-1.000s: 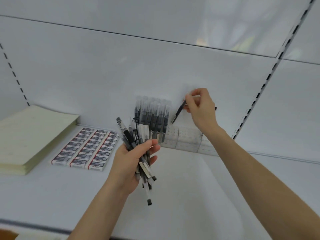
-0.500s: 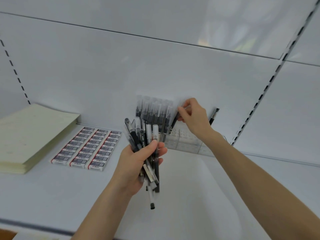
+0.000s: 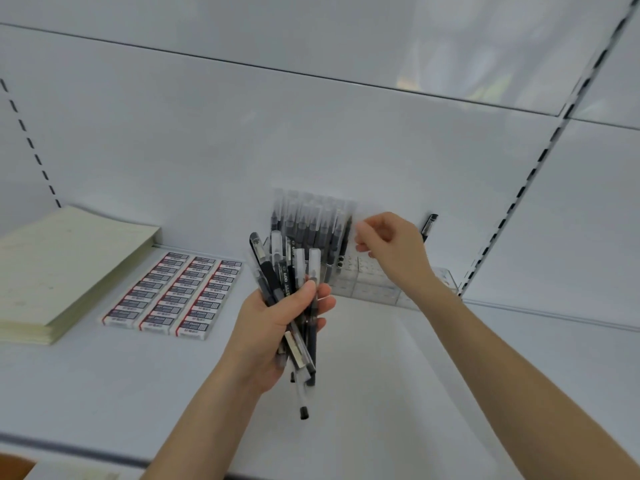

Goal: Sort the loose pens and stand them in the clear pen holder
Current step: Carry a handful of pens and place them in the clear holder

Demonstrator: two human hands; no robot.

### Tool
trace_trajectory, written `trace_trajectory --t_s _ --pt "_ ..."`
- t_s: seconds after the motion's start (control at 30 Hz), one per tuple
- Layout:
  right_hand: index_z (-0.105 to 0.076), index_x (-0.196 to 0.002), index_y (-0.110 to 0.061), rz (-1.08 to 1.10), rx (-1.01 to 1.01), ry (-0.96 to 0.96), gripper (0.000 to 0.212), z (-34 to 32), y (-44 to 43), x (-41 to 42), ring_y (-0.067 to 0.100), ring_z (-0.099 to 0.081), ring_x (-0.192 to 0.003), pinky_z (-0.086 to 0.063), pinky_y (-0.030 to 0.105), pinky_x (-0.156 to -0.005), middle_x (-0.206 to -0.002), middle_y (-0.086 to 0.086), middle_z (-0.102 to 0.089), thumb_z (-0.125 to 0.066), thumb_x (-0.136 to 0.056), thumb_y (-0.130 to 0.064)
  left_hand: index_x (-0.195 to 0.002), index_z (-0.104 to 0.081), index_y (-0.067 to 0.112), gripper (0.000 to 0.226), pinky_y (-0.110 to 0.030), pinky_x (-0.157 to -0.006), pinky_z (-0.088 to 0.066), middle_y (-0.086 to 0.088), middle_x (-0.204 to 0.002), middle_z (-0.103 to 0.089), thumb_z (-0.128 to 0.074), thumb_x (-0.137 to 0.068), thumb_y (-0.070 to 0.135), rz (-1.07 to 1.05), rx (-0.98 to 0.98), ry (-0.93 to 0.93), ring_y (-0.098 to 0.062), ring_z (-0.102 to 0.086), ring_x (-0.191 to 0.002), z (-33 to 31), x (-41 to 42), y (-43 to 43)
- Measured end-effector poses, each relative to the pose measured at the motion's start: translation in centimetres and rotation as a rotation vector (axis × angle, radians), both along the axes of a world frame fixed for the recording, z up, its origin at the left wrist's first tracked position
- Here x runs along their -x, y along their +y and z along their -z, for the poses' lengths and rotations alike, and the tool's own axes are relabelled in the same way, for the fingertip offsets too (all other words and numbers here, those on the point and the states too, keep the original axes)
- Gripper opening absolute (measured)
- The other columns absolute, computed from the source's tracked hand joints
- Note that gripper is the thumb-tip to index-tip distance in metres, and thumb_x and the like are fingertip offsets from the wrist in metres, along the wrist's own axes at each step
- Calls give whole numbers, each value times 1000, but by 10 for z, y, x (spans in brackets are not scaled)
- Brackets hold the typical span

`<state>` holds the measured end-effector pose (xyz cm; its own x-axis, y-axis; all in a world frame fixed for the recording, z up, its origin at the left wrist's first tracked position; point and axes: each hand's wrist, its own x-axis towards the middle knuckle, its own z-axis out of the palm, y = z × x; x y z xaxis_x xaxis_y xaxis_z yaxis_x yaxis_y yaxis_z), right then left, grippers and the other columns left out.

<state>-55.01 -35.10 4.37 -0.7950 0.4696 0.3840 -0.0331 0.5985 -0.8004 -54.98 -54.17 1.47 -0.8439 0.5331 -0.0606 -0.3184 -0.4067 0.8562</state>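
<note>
White shelf under you: your left hand point(image 3: 277, 327) clamps a loose bundle of pens point(image 3: 294, 299); your right hand point(image 3: 391, 251), fingers pinched empty, hovers at the clear pen holder point(image 3: 367, 285). Pens are light, stiff, slippery; grip mid-barrel.

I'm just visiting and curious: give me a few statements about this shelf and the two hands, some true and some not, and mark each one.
1. The left hand grips a bundle of pens. True.
2. The right hand is flat on the shelf. False: it is raised at the pen holder, by the standing pens.
3. The erasers lie left of the holder. True.
4. The paper stack lies on the erasers. False: it lies beside them, further left.
5. One pen stands alone, right of the right hand. True.
</note>
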Motion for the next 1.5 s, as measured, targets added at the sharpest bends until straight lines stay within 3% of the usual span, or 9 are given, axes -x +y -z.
trace_trajectory --t_s 0.13,0.27,0.5,0.67,0.87,1.03,1.23,1.4,1.5 --pt "-70 -76 -28 -298 76 -137 19 -8 -25 -31 0 -67 -76 -53 20 -73 -77 -14 -72 -64 -80 -44 -90 -66 10 11 -22 -57 -57 -3 -77 -74 -60 -81 11 16 7 9 -15 -71 -72 2 -1 5" --pt "-70 -72 -29 -434 148 -169 10 -9 -32 -43 -3 -63 -70 -49 11 -65 -69 -15 -69 -68 -82 -28 -88 -68 14 11 -25 -59 -58 -6 -79 -74 -61 -80 10 29 9 31 -18 -72 -74 2 -6 14" --pt "-56 -78 -14 -73 372 198 13 -31 7 -37 13 -69 -57 -50 18 -49 -65 1 -71 -61 -89 -21 -88 -67 7 9 -24 -53 -55 -1 -64 -64 -61 -82 5 -58 30 -80 -8 -65 -57 5 1 15" --pt "-51 -76 -24 139 208 360 16 -33 22 -13 9 -67 -59 -56 26 -64 -71 -3 -66 -59 -89 -21 -84 -65 2 5 -25 -51 -54 -5 -60 -65 -60 -83 0 -89 23 -94 -10 -66 -56 7 2 9" --pt "-48 -73 -27 80 66 297 22 -25 21 14 5 -64 -61 -53 17 -60 -72 0 -63 -57 -90 -18 -76 -68 5 11 -24 -52 -55 -5 -66 -71 -60 -84 5 -109 58 -57 -12 -69 -63 7 1 2" --pt "-51 -79 -19 81 -24 242 12 -23 28 25 8 -65 -61 -54 32 -67 -73 2 -65 -59 -88 -21 -86 -65 6 7 -23 -51 -54 -4 -70 -73 -59 -84 4 -121 38 -61 -13 -71 -66 5 1 -3" --pt "-52 -77 -15 28 -58 36 16 7 29 31 2 -61 -51 -52 20 -56 -85 17 -68 -61 -89 -20 -85 -65 10 8 -24 -53 -55 -5 -72 -73 -58 -84 5 -103 34 -42 -15 -72 -69 7 0 -2" --pt "-53 -86 -16 56 -18 -49 16 1 25 25 18 -67 -71 -53 32 -69 -81 9 -69 -64 -85 -28 -88 -64 11 10 -23 -52 -56 -5 -74 -74 -57 -85 5 -97 18 -32 -13 -71 -67 6 1 1" --pt "-60 -86 -14 58 37 -9 18 1 18 2 13 -68 -71 -54 36 -73 -76 -1 -69 -62 -85 -32 -88 -66 10 10 -22 -52 -55 -5 -75 -74 -57 -85 6 -76 24 -5 -13 -71 -67 6 0 2"
